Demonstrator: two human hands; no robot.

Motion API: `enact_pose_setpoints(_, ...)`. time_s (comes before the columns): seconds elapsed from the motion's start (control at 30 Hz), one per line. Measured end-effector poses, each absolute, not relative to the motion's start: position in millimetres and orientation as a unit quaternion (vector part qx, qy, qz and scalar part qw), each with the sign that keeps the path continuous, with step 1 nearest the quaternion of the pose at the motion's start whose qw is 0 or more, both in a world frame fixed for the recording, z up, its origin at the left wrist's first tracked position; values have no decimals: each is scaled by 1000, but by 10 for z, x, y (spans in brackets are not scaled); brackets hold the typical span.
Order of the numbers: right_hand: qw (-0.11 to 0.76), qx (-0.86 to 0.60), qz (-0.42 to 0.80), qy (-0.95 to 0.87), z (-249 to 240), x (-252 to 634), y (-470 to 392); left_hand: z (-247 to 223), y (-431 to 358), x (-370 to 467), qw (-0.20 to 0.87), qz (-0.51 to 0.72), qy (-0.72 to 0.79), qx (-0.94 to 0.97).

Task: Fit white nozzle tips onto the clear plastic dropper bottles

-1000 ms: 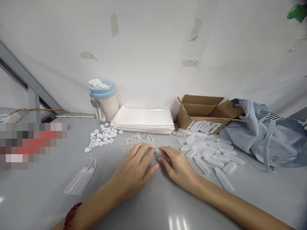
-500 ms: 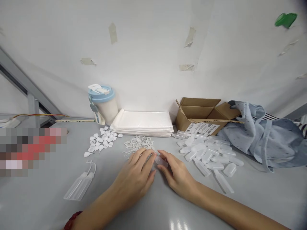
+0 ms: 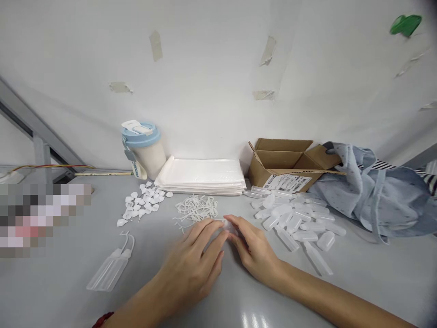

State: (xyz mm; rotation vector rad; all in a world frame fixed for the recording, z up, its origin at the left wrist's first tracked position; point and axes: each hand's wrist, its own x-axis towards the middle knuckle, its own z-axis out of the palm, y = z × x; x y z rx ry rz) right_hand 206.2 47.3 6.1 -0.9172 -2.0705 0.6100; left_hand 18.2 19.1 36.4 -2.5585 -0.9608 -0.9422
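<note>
My right hand [image 3: 254, 246] is closed around a small translucent plastic bottle [image 3: 230, 228], thumb below and fingers above. The fingertips of my left hand [image 3: 196, 255] meet the bottle's end, bent and close together; a sliver of white shows there, too small to name. Just behind my left hand lies a pile of thin bent white tubes [image 3: 197, 208]. More translucent bottles [image 3: 294, 217] are heaped beyond my right hand. White pointed caps [image 3: 145, 200] are scattered at the left. Nearer on that side, two bottles with caps and bent tubes [image 3: 108, 271] lie side by side.
A stack of white packets [image 3: 201, 175] lies against the wall, beside a lidded cup [image 3: 145, 150]. An open cardboard box [image 3: 283, 168] stands behind the bottles, with a bundled blue cloth [image 3: 368, 200] to its right. A blurred-out patch covers the left edge.
My left fingers have shifted slightly right and now cover more of the bottle's end. My right fingers have closed further around it. The view has moved a little.
</note>
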Motion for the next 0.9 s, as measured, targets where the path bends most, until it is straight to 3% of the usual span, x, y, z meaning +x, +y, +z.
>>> enact_pose_setpoints(0.9, 370, -351, 308, -803, 74, 2076, 448, 351, 139, 172, 32, -320, -305, -896)
